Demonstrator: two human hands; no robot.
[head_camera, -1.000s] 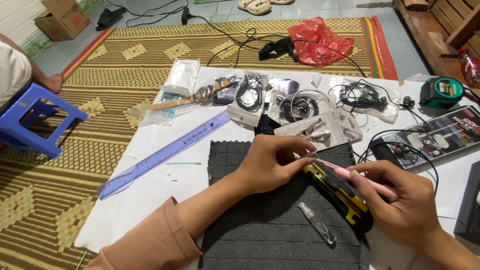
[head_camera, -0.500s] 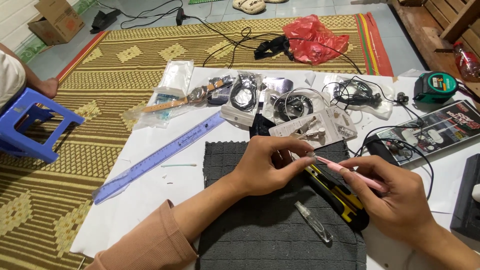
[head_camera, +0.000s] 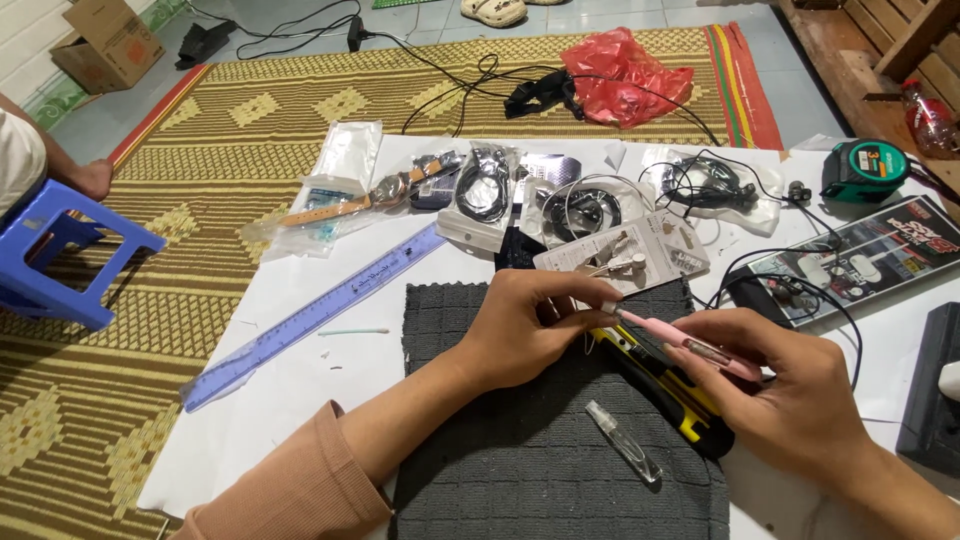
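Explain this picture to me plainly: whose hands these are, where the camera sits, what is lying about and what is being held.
The camera is worn on a person's head and looks down at their own two bare hands, working over a low white surface laid on a woven mat.

The left hand pinches something small and pale at its fingertips; it is too small to identify. The right hand holds a slim pink pen-like tool, its tip meeting the left fingertips.

Under the hands lies a dark grey cloth. On it rest a yellow and black utility knife and a small clear tube.

Around them: a blue ruler, a wristwatch with a tan strap, bagged earphones and cables, and a green tape measure. A blue plastic stool stands at the left, with another person partly in view beside it.
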